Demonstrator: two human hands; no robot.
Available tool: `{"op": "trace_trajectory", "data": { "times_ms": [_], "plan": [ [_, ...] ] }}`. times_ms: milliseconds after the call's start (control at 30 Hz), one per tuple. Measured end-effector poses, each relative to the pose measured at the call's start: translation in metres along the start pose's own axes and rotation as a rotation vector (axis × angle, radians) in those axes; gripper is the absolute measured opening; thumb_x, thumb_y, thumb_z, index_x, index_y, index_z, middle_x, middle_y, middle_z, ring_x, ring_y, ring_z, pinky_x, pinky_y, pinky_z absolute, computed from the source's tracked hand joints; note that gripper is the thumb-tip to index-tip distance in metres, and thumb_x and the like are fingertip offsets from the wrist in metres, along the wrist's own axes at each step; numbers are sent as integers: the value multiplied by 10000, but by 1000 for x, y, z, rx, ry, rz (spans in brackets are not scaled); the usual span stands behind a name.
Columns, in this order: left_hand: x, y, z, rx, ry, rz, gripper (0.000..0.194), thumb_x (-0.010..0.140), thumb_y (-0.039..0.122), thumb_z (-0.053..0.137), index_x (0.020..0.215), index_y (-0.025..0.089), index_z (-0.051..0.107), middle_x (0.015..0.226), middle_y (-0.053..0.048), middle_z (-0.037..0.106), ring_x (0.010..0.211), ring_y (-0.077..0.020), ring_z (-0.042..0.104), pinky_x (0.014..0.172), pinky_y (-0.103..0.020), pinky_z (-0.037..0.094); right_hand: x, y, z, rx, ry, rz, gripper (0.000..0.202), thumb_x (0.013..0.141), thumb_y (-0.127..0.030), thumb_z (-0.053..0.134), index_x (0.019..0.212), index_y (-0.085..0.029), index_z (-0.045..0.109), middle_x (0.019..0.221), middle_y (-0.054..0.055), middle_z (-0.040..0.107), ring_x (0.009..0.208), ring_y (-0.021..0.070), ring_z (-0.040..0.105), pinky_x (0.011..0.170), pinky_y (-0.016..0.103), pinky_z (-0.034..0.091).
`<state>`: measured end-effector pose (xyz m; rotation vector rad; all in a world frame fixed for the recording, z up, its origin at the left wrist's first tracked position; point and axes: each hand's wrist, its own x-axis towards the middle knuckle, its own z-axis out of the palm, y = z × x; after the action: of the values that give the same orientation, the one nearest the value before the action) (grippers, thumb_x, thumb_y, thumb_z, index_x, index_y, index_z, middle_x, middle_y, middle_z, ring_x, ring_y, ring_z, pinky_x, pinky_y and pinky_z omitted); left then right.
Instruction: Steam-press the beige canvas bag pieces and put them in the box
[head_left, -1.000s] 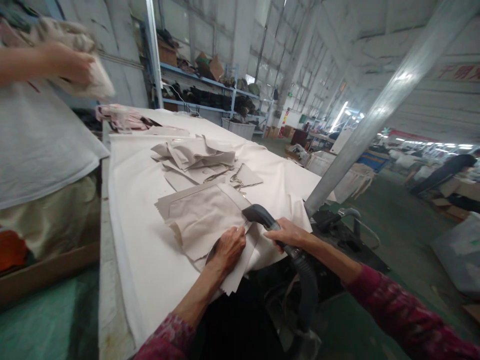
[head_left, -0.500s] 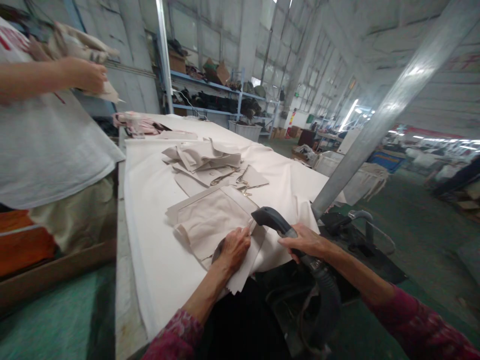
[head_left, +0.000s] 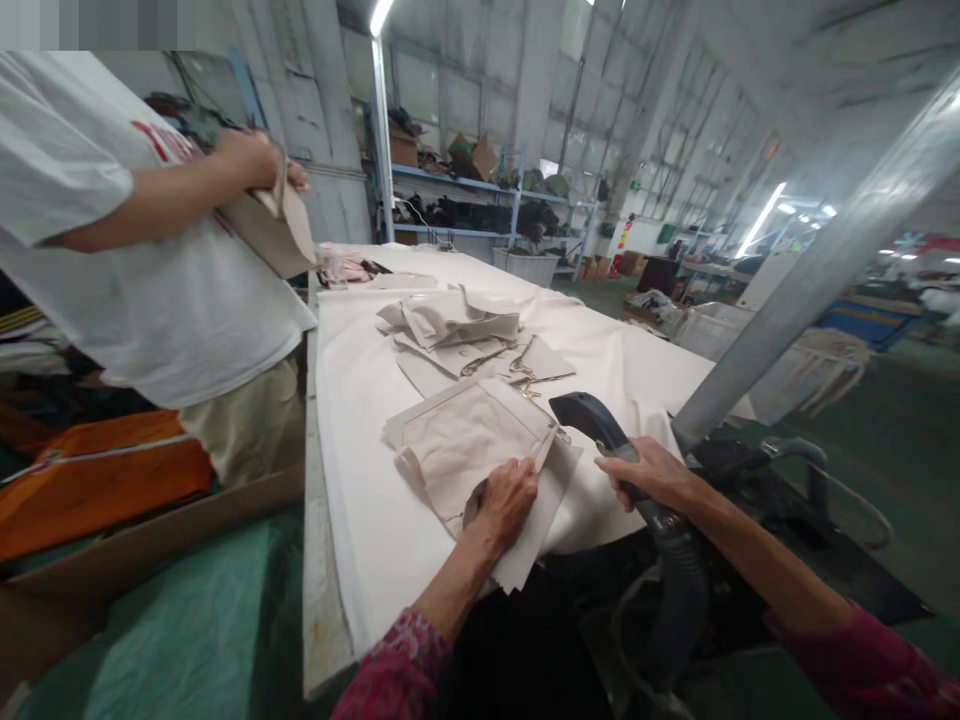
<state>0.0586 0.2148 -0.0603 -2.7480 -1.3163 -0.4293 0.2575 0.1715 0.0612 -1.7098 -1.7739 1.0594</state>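
My left hand (head_left: 506, 505) lies on a beige fabric piece (head_left: 465, 440) at the near end of the white-covered table, its fingers bent and together at the fabric's right side. Part of a dark rounded object (head_left: 474, 502) shows beside that hand; what it is I cannot make out. My right hand (head_left: 656, 472) is wrapped round the handle of a black tool with a curved nozzle and a ribbed hose (head_left: 589, 415). The nozzle tip is just right of the fabric's corner, apart from it. Beyond lies a loose pile of beige pieces (head_left: 450, 325) with metal clasps (head_left: 523, 375).
At the left, a person in a white shirt (head_left: 187, 300) holds beige pieces (head_left: 274, 225). A slanted metal pole (head_left: 787, 270) rises at the table's right edge. Dark equipment (head_left: 787, 510) stands at the right, an orange bag (head_left: 112, 465) at the lower left.
The view has turned left, so the table appears farther right. The nozzle has drawn slightly away from the fabric's edge. The person at the left has brought the beige pieces lower, in both hands.
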Motion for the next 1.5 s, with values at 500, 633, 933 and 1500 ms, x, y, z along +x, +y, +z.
{"op": "trace_trajectory", "data": {
  "times_ms": [500,633,933,1500],
  "plan": [
    [4,-30,2,-57,174,-473,364,923,210,265,867,141,618,865,-112,614,771,-200,591,686,-301,412,-92,41,1,74,-84,-40,313,811,-338,518,559,-151,527,443,12,570,404,131,533,435,213,393],
    [0,-27,-5,-94,202,-472,334,897,199,308,901,139,637,883,-109,629,797,-202,604,725,-302,442,-104,48,6,125,-84,-16,259,797,-328,532,603,-159,504,462,-3,565,391,132,534,404,208,374],
    [-108,-28,-52,-513,484,-979,316,815,286,448,1023,140,636,866,-94,689,790,-228,656,783,-380,501,-109,63,17,149,-168,3,222,816,-327,521,663,-166,507,460,-4,578,400,135,534,416,210,382],
    [-107,86,-10,-2020,598,-1208,219,568,242,765,679,115,625,646,-16,635,590,-103,580,592,-240,475,-121,29,54,127,-402,-31,148,794,-296,575,787,-169,499,508,-41,544,433,110,520,404,169,355]
  ]
}}
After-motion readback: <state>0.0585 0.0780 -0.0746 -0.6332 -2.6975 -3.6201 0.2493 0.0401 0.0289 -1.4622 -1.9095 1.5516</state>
